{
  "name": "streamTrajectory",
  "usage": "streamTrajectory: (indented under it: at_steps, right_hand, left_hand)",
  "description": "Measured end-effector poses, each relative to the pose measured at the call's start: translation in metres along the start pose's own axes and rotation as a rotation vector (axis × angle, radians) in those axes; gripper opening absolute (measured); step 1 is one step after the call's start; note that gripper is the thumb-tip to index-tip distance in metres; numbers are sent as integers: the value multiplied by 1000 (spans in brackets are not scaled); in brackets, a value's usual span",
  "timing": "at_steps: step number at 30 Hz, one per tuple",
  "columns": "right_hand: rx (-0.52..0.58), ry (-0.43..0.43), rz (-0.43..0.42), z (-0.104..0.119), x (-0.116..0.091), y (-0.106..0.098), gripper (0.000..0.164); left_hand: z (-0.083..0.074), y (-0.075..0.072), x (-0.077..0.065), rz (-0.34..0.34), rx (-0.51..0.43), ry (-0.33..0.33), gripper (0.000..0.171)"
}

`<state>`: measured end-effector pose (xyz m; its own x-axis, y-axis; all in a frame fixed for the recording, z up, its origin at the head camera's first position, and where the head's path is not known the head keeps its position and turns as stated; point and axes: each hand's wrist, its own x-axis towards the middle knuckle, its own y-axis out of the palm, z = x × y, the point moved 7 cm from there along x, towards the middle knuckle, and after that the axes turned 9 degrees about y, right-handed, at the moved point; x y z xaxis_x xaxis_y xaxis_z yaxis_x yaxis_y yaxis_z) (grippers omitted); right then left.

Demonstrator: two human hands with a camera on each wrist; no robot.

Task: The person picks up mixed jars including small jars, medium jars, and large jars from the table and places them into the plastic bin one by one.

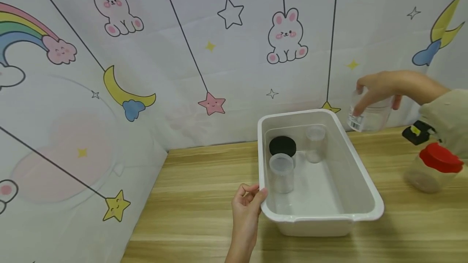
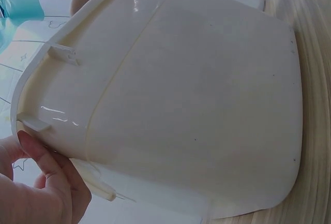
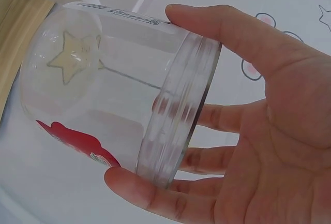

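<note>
My left hand (image 1: 245, 207) pinches the near left rim of a white plastic tub (image 1: 362, 180) on the table. In the left wrist view, the fingers (image 2: 50, 175) curl under the lip of the tub. Beyond the tub's right side, my right hand (image 1: 382, 85) holds a clear jar (image 1: 374, 120) in the air. The right wrist view shows thumb and fingers spread round the lid end of this jar (image 3: 121, 92), which carries a red label and a barcode. Inside the tub stand a black-lidded jar (image 1: 282, 146), a clear container (image 1: 283, 177) and another clear container (image 1: 315, 147).
A clear jar with a red lid (image 1: 440, 157) is on the wooden table (image 1: 197, 198), right of the tub. A patterned cloth (image 1: 175, 52) with rabbits and stars hangs behind and at the left. The wrist camera (image 1: 418, 132) sits by the right sleeve.
</note>
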<state>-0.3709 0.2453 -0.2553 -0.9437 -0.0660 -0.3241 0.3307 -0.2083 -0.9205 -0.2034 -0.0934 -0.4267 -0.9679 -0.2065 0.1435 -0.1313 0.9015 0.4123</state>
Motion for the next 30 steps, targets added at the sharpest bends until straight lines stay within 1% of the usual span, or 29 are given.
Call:
streamTrajectory:
  at_steps: [9,18,23,30]
  right_hand:
    - [14,-13,1,11,0,3,88]
    - [3,-72,29,31,-3,7,81]
    - [5,-84,44,41,-4,11,80]
    - [13,-103,40,53,-3,12,79]
  left_hand:
    - [0,0,0,-5,1,-8,16]
    - [0,-1,1,-10,7,-11,15]
    - [0,-1,0,-11,6,-11,15]
    - [0,0,0,-9,4,-11,15]
